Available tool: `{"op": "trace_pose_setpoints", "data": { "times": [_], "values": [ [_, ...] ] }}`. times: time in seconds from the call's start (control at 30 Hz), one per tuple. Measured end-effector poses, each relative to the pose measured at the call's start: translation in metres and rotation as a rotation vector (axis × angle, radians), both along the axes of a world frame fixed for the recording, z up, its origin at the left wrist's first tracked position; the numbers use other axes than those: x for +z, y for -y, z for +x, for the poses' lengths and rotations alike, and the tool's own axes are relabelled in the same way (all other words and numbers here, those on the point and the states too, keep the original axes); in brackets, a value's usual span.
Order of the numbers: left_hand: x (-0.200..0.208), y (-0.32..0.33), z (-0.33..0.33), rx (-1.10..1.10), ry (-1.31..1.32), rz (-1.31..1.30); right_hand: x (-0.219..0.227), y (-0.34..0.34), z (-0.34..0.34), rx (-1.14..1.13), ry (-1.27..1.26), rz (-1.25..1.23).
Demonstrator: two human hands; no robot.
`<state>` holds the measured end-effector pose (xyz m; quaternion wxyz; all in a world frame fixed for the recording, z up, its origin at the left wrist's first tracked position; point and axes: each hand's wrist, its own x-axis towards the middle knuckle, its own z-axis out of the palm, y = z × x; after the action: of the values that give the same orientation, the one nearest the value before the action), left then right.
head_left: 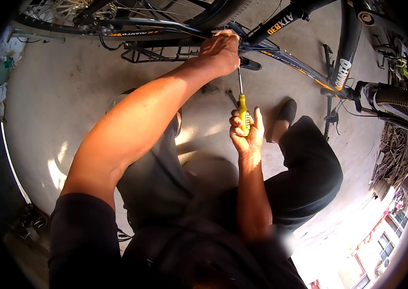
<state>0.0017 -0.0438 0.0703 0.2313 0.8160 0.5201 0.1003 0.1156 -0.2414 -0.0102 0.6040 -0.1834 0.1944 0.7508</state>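
A black bicycle (305,72) with orange trim stands upside down across the far side. My left hand (220,50) is at its middle, by the crank area, with the fingers curled; what they grip is hidden behind the hand. My right hand (248,130) is closed around the yellow handle of a screwdriver (243,108), its thumb raised alongside. The metal shaft points away from me, and its tip reaches the edge of my left hand near a black crank arm (250,64). I cannot tell what the tip touches.
On the concrete floor (69,115) beyond my right hand lies a dark wrench-like tool (233,98). A black rear rack (160,52) hangs below the frame. The front wheel (399,98) is at right, near a pile of dry sticks (396,149). My shoe (287,111) rests close by.
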Motion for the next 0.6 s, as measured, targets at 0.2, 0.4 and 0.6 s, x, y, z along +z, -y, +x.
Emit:
{"op": "trace_pose_setpoints", "data": {
  "times": [0.2, 0.4, 0.6],
  "values": [
    [-0.014, -0.018, 0.014, -0.001, -0.163, -0.047, 0.009, 0.000, 0.003, -0.162, -0.053, -0.027],
    [-0.016, -0.026, 0.016, -0.043, -0.227, -0.051, 0.017, -0.002, -0.001, -0.299, -0.154, -0.209],
    [-0.007, -0.024, 0.033, -0.066, -0.422, 0.032, 0.021, 0.001, 0.010, 0.100, -0.085, -0.228]
  ]
}}
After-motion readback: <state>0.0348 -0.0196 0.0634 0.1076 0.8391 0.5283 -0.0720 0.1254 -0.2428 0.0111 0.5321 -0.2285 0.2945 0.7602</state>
